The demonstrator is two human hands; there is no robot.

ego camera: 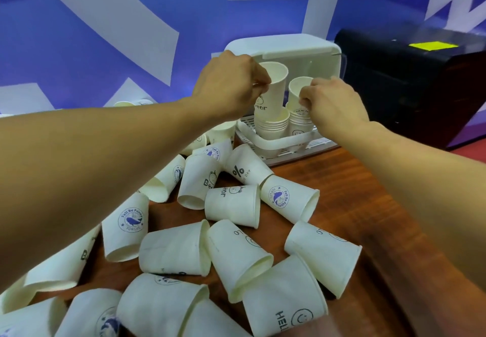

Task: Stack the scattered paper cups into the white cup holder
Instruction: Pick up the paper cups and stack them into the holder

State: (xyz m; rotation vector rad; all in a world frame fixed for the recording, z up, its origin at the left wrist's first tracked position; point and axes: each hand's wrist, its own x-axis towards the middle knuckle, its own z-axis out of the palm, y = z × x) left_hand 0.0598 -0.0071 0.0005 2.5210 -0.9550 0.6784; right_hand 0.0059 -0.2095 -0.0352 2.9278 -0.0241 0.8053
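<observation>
Here, left hand: fingers pinched the rim of an upright cup, its base at the mouth of the left stack, so it could drop straight in.
Right hand: fingers curled round a second cup, partly nested in the right stack; it seemed to be seating it.
Cup holder: white, upper middle of the frame, the two stacks standing side by side behind its front rail.
Why upright: mouths faced up, so each cup would slide into the one below.
Loose cups: many lay on their sides across the wooden surface, filling the lower half of the frame, some reaching the holder's base.
Other things: a black machine just right of the holder; a blue and white wall behind.
In the way: the raised lid hung close above the taller cup, which I judged left little headroom.
</observation>
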